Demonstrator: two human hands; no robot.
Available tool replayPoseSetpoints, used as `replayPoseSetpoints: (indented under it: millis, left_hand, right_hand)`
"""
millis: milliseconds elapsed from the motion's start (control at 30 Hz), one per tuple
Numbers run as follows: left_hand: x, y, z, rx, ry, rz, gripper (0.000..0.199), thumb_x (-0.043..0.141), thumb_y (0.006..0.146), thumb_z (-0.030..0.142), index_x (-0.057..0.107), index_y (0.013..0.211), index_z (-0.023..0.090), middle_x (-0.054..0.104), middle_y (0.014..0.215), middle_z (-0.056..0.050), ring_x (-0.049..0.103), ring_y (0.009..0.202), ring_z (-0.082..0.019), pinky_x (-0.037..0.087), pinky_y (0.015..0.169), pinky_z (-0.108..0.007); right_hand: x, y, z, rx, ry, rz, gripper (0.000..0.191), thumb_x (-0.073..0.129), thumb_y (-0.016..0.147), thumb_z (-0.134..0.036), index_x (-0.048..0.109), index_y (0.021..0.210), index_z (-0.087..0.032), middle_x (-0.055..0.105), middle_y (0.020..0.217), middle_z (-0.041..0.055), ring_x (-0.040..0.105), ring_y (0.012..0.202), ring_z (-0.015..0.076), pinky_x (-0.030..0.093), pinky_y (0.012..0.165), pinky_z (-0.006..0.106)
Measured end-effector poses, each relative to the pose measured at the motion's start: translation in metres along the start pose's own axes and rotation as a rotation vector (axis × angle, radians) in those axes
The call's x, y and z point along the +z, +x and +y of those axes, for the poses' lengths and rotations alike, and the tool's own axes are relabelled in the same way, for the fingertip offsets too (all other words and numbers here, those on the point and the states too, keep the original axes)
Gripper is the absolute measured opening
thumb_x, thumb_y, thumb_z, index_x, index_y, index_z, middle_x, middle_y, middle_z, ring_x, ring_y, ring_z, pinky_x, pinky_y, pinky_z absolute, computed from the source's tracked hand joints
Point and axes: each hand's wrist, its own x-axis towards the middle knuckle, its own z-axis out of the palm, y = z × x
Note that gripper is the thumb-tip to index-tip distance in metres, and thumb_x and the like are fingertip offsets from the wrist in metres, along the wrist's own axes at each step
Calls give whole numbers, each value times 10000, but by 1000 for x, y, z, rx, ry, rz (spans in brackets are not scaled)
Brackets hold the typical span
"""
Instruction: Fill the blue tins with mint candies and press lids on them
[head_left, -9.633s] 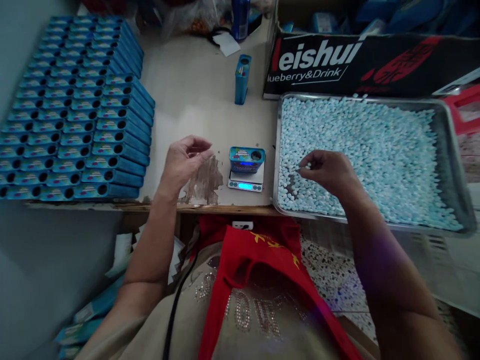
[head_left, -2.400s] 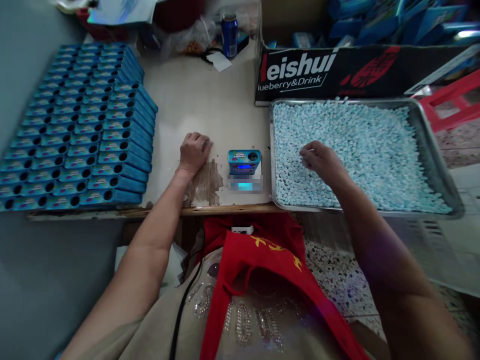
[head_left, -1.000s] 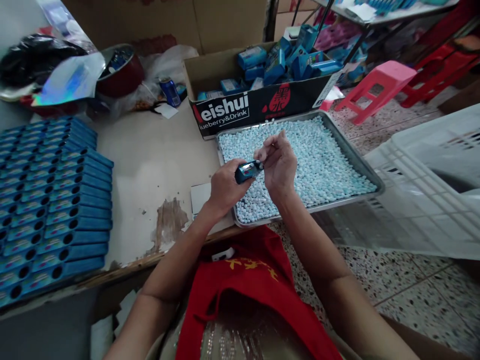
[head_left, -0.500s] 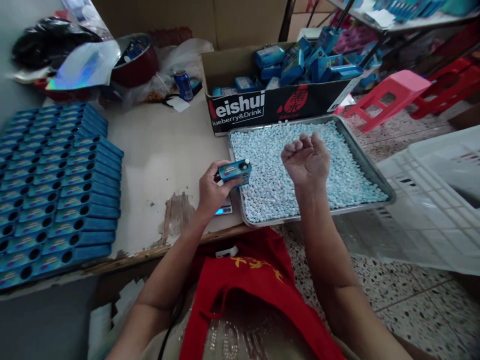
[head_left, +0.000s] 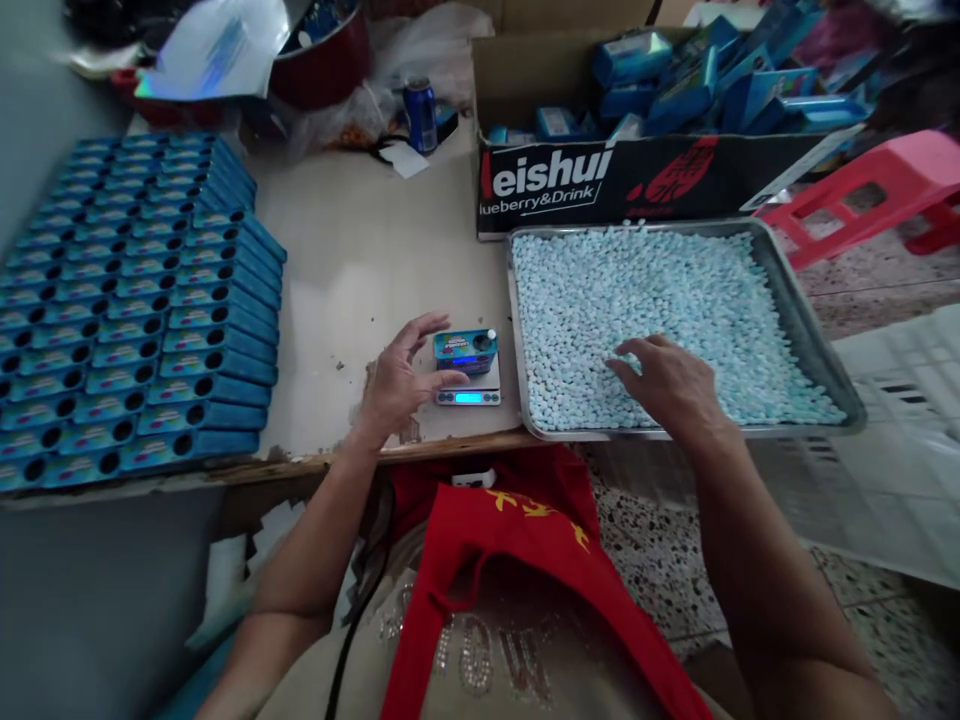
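Observation:
A small blue box (head_left: 463, 350) lies on a little digital scale (head_left: 489, 388) with a lit display. One white pellet shows at the box's dark round hole. My left hand (head_left: 405, 380) is just left of the box, thumb and fingers spread around its near end, no longer wrapped around it. Over the metal tray (head_left: 851, 410) of pale blue and white candy-like pellets (head_left: 592, 300) is my right hand (head_left: 667, 385), palm down, thumb and forefinger apart at the pellets. Its other fingertips are partly hidden.
Rows of blue boxes (head_left: 142, 300) stand at the left. Behind the tray is a black carton (head_left: 637, 180) holding more blue boxes. A blue can (head_left: 420, 115) and a red pot (head_left: 330, 65) are at the back. A pink stool (head_left: 862, 200) stands right.
My left hand has set the blue box down on the scale and loosened its fingers. My right hand has turned from palm up to palm down and lowered to the pellets. The view has shifted.

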Motion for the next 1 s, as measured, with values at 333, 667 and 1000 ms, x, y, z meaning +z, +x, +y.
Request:
replayPoseSetpoints:
  millis: [333, 667, 1000]
  left_hand:
    - [-19, 7, 46, 27, 206, 158, 452, 892, 944, 602, 805, 1195, 237, 812, 1242, -79, 756, 1197, -245, 602, 1127, -404]
    - [5, 35, 61, 118, 251, -29, 297, 923, 944, 489, 828, 1104, 257, 806, 1166, -54, 746, 1200, -274, 566, 1176, -467]
    - [17, 42, 49, 225, 367, -212, 234, 823, 1038, 360, 838, 1260, 289, 790, 1380, -60, 715, 1314, -283, 529, 1189, -471]
  right_hand:
    - [32, -5, 2, -191, 81, 36, 594, 719, 987, -538, 716, 1491, -224, 669, 1368, 211, 666, 1223, 417, 541, 1011, 531]
    - [56, 4, -1, -167, 329, 186, 353, 636, 1013, -513, 800, 1216, -275, 669, 1267, 187, 656, 1172, 423, 529, 1044, 613]
    - [48, 8, -16, -245, 256, 82, 296, 640, 944, -362, 791, 1159, -225, 700, 1219, 183, 692, 1119, 390, 541, 1019, 549]
